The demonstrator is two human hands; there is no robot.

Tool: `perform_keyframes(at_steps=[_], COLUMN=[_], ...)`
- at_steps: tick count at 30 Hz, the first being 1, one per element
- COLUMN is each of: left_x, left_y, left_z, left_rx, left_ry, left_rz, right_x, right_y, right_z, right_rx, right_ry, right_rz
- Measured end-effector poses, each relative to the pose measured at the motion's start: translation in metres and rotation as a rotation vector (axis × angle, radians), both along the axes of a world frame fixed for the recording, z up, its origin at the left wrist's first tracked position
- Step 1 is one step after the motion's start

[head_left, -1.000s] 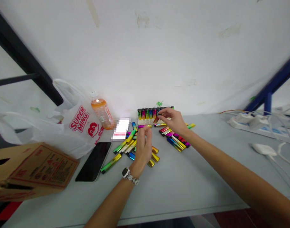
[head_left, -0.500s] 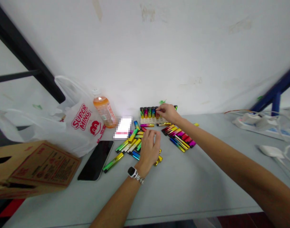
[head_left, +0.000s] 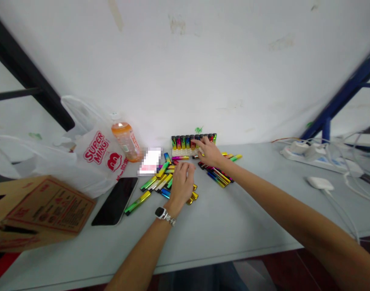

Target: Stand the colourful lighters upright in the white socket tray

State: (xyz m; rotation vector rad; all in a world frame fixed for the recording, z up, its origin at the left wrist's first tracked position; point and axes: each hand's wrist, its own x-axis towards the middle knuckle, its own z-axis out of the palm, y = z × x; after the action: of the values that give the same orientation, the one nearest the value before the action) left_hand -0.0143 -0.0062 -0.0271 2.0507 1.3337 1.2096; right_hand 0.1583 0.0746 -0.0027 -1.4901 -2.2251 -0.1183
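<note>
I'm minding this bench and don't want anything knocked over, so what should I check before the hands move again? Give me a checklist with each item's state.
1. Standing lighters upright in the white rack: ok for those in view; the right hand hides some.
2. All lighters racked: not ok, loose lighters lie on the table.
3. Left hand free of any lighter: cannot tell, its fingertips are unclear.
4. Bottle capped: ok.
5. Power strip apart from both hands: ok.
</note>
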Motion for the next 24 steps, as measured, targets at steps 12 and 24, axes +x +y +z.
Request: perform_keyframes(at_steps=[12, 24], left_x=[0.003, 0.004], left_y=[-0.001, 0.004], left_z=[0.002, 0.005], left_rx=[0.058, 0.038], left_ry=[0.046, -0.235], left_rz=[-0.022, 0.093], right_x=[0.003, -0.011], right_y=[-0.051, -0.052], right_z=[0.011, 0.001], right_rx=[-0.187, -0.162], right_ry=[-0.314, 0.553], right_rz=[-0.003, 0.278])
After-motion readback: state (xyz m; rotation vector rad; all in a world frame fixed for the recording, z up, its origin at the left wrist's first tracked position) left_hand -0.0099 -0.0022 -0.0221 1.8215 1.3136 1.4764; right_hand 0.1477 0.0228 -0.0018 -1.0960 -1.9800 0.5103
